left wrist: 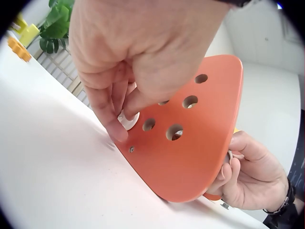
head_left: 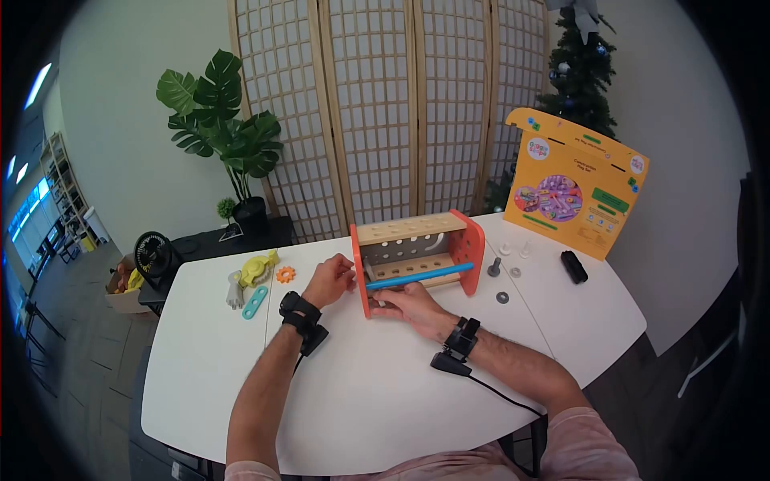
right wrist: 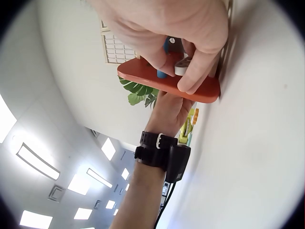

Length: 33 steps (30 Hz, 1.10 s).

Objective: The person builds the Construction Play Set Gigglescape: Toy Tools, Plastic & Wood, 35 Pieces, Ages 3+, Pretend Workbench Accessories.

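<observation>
Across the white bench (head_left: 208, 361), the printed yellow-orange package (head_left: 581, 156) stands at the far right. The toy toolbox (head_left: 409, 231), with red end panels and holed wooden slats, stands at the middle far side; a blue bar (head_left: 421, 276) slants across its open front. The left hand (head_left: 330, 280) is at the outer face of the left panel, the right hand (head_left: 413, 307) at its inner side, by the toolbox's low front.

The head view hides the left hand's grip; the left wrist view shows its fingers pinching a white round piece (left wrist: 128, 120) against the panel, near a small screw head (left wrist: 132, 150). The right wrist view shows the right hand's fingers curled round a pale ring-shaped piece (right wrist: 181, 66), near the blue bar.

Only the head view takes in the cardboard carton (head_left: 128, 299) on the floor at left, with red and yellow things in it, and the black pot (head_left: 251, 215) holding a leafy plant.

Left of the toolbox lie a yellow toy piece (head_left: 258, 267), a teal holed strip (head_left: 255, 302) and an orange gear (head_left: 285, 274); right of it, a black object (head_left: 574, 267), a grey bolt (head_left: 495, 267) and a grey washer (head_left: 502, 297).
</observation>
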Each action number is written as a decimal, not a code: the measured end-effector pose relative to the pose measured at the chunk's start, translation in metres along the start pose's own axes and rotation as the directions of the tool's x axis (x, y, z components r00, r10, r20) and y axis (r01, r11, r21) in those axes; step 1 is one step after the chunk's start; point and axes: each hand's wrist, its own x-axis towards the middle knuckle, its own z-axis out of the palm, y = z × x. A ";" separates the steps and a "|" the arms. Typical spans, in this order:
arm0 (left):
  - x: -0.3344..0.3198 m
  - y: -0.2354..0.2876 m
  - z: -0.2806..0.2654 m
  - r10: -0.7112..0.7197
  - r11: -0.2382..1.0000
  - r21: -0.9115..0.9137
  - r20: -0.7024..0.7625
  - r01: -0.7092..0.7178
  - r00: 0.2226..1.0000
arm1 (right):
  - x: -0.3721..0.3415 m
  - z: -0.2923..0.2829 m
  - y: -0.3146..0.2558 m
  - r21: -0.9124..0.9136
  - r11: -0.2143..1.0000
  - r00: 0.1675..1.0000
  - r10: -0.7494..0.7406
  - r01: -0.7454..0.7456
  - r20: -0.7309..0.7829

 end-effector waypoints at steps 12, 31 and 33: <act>-0.005 0.013 -0.008 0.053 0.975 0.217 0.009 -0.053 0.999 | 0.002 -0.004 0.004 -0.043 0.999 1.000 0.001 -0.001 -0.007; -0.005 0.011 -0.011 0.169 0.980 0.114 -0.042 -0.163 0.985 | 0.006 -0.011 0.010 -0.036 0.999 1.000 -0.004 0.005 0.027; -0.007 0.012 -0.009 0.019 0.998 -0.061 -0.075 -0.023 0.997 | 0.006 -0.010 0.010 -0.034 0.999 1.000 -0.006 0.007 0.026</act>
